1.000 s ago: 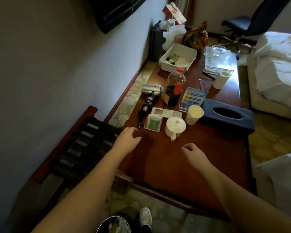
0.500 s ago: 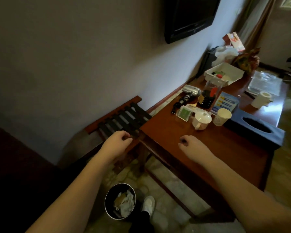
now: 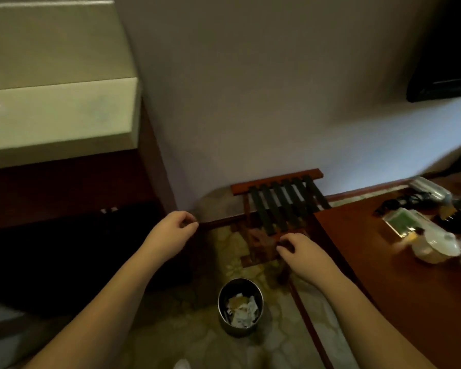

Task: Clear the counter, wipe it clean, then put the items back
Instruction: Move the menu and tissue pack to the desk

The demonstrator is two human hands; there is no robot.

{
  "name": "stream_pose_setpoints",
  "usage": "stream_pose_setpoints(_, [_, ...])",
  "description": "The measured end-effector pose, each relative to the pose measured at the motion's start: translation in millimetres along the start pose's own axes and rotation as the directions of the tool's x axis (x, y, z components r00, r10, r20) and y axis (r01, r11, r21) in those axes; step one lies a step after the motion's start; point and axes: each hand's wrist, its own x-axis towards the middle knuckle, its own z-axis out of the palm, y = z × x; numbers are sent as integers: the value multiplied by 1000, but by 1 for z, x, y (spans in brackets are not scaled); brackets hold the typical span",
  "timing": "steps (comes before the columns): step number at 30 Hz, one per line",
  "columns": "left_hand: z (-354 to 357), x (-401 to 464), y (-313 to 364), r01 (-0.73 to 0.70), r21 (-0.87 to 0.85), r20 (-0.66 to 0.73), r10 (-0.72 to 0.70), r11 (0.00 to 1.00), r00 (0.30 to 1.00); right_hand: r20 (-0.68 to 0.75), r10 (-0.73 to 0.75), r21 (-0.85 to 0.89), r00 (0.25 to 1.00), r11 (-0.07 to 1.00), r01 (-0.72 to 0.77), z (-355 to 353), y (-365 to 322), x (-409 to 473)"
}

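left hand (image 3: 174, 233) fingers loosely curled, empty | right hand (image 3: 302, 252) same, off the surface (image 3: 399, 275) left edge | blurred items: lidded cup (image 3: 437, 247), green packet (image 3: 401, 222) at far-right edge | bin (image 3: 240, 304) on floor below hands

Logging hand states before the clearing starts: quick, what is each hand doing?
Left hand: fingers loosely curled, holding nothing visible.
Right hand: fingers loosely curled, holding nothing visible.
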Motion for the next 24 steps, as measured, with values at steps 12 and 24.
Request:
stream_pose_setpoints(12, [-128,-44,-134,147,-74,-155,-157,986,975,121,-358,-104,926,923,371,66,-187,39])
stream_pose_setpoints(24, [-326,-73,-299,96,-110,-378,-131,989,916,121,-663,-98,739,733,673,130,-458,53])
